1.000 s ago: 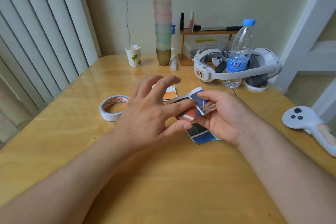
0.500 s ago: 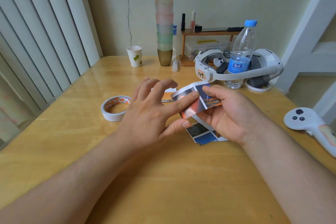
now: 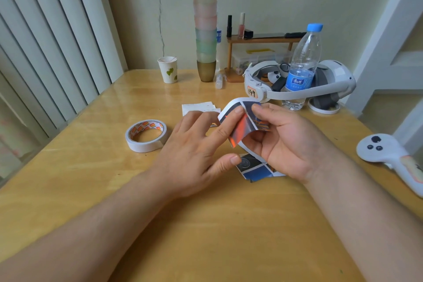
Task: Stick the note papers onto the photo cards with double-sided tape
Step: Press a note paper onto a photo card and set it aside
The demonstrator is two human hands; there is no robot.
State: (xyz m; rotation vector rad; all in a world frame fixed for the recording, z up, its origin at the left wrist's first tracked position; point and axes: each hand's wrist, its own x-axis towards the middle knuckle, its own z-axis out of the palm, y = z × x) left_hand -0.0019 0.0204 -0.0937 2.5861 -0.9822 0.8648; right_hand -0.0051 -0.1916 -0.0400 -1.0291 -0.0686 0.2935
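Your right hand (image 3: 290,142) pinches the top photo card (image 3: 245,121) between thumb and fingers, lifted just above the remaining cards (image 3: 256,168) on the tabletop (image 3: 206,224). Your left hand (image 3: 196,155) is spread, its index finger pressing the card's near face and bowing it. That card looks thin, glossy and springy. It bends easily and could crease, so hold it by the white border, not the printed face. The note papers (image 3: 199,107) lie just beyond the lifted card, and the tape roll (image 3: 146,135) sits to the card's left, untouched. Compared with a moment ago, the card has risen further off the pile and curls more sharply, and more of the notes shows behind your left fingers.
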